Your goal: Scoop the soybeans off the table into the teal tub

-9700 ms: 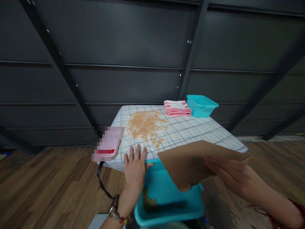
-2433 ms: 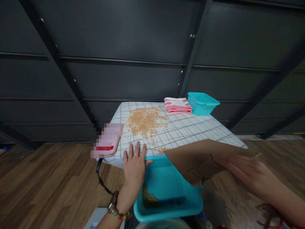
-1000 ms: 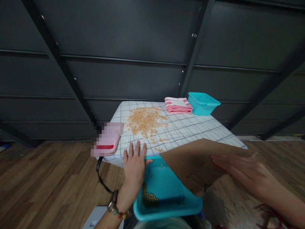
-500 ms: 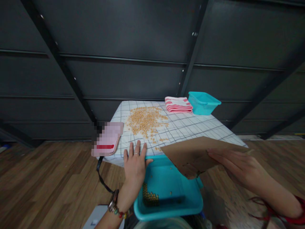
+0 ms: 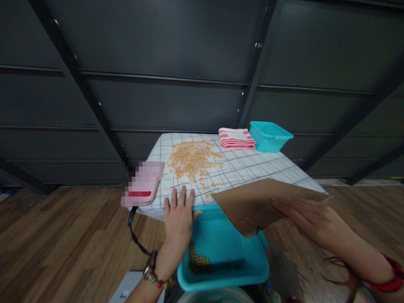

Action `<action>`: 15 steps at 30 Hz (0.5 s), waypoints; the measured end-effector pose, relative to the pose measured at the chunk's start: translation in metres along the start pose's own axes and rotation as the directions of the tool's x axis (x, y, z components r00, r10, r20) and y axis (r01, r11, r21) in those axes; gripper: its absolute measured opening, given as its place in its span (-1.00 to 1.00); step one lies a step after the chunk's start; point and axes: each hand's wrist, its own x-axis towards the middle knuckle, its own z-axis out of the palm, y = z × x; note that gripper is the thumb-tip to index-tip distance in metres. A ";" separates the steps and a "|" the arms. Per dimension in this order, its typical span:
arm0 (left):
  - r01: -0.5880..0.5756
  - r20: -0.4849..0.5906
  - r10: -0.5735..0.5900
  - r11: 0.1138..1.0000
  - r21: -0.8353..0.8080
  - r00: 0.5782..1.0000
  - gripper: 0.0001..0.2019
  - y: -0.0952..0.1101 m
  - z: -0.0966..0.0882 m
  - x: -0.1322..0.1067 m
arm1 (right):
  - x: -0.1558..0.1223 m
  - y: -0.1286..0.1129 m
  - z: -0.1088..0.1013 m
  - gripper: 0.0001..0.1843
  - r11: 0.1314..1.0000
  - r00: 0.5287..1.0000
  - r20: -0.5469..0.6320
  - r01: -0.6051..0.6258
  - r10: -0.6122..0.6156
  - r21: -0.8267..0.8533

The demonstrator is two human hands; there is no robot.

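Observation:
My left hand (image 5: 179, 219) lies with fingers spread on the near edge of the checked tablecloth (image 5: 246, 168), its thumb at the corner of a turquoise plastic basin (image 5: 221, 240). Round yellow beans, like soybeans (image 5: 192, 158), are spread in a loose heap beyond its fingertips. More beans (image 5: 199, 261) have gathered in the basin's lower left corner. In my right hand (image 5: 311, 221) is a piece of brown cardboard (image 5: 249, 204), tilted over the basin's right side and the table edge. The fingers lie along the cardboard's near face; the thumb is hidden.
A pink phone-like object (image 5: 143, 183), partly pixelated, lies at the table's left edge with a black strap (image 5: 134, 235) hanging down. At the back right sit a folded pink-and-white towel (image 5: 236, 139) and a smaller turquoise container (image 5: 271, 136). Dark panels (image 5: 170, 101) stand behind the table.
My right hand and the cardboard have shifted slightly left and up. My left hand, the basin and the bean heap look the same.

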 end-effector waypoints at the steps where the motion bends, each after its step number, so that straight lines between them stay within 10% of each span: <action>1: 0.000 0.003 0.000 1.000 -0.001 1.000 -0.48 0.000 0.000 0.000 | 0.000 0.001 0.001 -0.65 1.000 1.000 -0.001 0.001 -0.001 -0.015; 15: 0.029 0.046 -0.029 1.000 0.001 0.999 -0.47 0.004 -0.005 -0.001 | 0.013 0.000 0.002 -0.69 0.999 0.998 -0.050 -0.045 0.045 -0.008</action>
